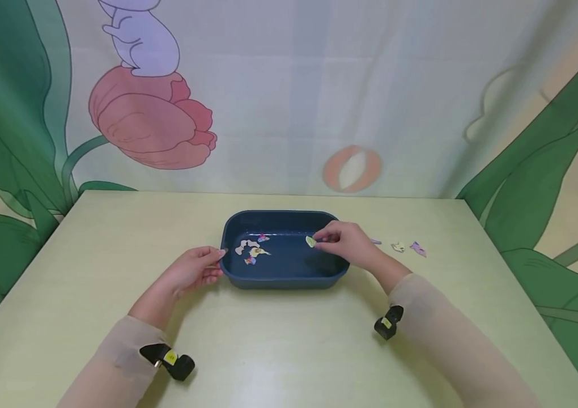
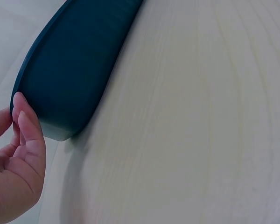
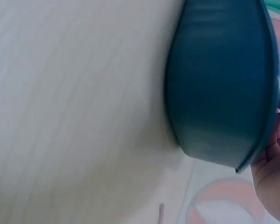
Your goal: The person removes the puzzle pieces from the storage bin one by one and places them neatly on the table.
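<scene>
A dark blue rectangular tray (image 1: 284, 283) with rounded corners stands on the table. At its left end my left hand (image 1: 198, 267) pinches the rim, thumb over the edge and fingers along the outside wall, as the left wrist view also shows. Over the tray's right part, my right hand (image 1: 344, 241) pinches a small light-green sticker (image 1: 310, 241) between thumb and fingers. In the right wrist view the tray wall (image 3: 219, 93) hides the sticker and most of the fingertips. Several small colourful stickers lie inside the tray on the left, among them a yellowish one (image 1: 256, 251).
Right of the tray lie a purple sticker (image 1: 418, 249), a pale one (image 1: 398, 247) and a thin purple piece (image 1: 376, 242) partly behind my right hand. A printed curtain (image 1: 268, 113) hangs behind the pale table (image 1: 279, 340).
</scene>
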Demonstrator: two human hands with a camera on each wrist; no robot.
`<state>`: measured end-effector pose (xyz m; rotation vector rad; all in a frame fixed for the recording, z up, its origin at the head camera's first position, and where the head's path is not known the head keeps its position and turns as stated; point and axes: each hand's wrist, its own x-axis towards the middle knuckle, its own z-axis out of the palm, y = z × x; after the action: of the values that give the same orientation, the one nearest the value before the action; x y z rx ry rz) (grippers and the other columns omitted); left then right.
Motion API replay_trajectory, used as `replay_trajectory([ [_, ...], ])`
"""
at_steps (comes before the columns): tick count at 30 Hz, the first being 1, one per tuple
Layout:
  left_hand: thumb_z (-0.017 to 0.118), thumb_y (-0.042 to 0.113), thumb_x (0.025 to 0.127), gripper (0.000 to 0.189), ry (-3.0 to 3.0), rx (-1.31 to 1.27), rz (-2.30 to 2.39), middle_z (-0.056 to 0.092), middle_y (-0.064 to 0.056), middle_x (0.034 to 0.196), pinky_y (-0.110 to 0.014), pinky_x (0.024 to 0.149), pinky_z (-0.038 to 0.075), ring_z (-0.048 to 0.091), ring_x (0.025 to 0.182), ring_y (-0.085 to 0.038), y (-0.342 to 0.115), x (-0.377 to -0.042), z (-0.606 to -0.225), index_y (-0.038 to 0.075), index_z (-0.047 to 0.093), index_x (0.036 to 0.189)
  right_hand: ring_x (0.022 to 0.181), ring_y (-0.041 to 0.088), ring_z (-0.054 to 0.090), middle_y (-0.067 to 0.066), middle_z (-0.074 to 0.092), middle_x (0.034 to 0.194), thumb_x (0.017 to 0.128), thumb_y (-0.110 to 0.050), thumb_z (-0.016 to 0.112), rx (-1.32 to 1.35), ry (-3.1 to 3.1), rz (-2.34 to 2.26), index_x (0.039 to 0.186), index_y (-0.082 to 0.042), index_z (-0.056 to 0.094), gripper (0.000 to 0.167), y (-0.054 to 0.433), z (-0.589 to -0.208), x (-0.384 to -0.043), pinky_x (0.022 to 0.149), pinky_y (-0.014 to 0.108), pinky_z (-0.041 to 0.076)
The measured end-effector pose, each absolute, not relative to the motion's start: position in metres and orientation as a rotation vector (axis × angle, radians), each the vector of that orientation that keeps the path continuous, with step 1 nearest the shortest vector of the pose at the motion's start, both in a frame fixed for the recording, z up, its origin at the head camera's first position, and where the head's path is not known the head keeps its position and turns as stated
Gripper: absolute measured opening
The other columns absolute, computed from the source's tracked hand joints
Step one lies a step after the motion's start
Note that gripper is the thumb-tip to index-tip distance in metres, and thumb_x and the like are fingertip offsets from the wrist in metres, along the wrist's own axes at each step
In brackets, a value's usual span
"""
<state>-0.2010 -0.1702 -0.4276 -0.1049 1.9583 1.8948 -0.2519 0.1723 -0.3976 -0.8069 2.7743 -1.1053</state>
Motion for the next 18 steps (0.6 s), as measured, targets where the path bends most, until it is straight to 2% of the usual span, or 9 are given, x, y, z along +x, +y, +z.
replay_trajectory([
  [8, 0.052, 0.023, 0.097, 0.029, 1.937, -0.114, 1.914, 0.056, -0.002, 0.076, -0.017, 0.059, 0.050, 0.058, 0.065, -0.009, -0.169, -0.200, -0.426, -0.004, 0.050, 0.106, 0.067, 0.016, 0.049, -0.001, 0.057, 0.077, 0.082, -0.014, 0.072, -0.810, 2.840, -1.101, 0.098, -0.005, 0.072, 0.018, 0.191, -0.388, -0.251, 0.057, 0.025, 0.043],
  [18, 0.052, 0.022, 0.097, 0.026, 1.922, -0.119, 1.932, 0.055, -0.002, 0.074, -0.017, 0.058, 0.050, 0.058, 0.064, -0.009, -0.168, -0.200, -0.425, -0.003, 0.050, 0.104, 0.070, 0.017, 0.052, 0.001, 0.060, 0.083, 0.084, -0.016, 0.070, -0.694, 2.861, -1.075, 0.103, -0.007, 0.071, 0.021, 0.218, -0.379, -0.247, 0.057, 0.027, 0.046],
])
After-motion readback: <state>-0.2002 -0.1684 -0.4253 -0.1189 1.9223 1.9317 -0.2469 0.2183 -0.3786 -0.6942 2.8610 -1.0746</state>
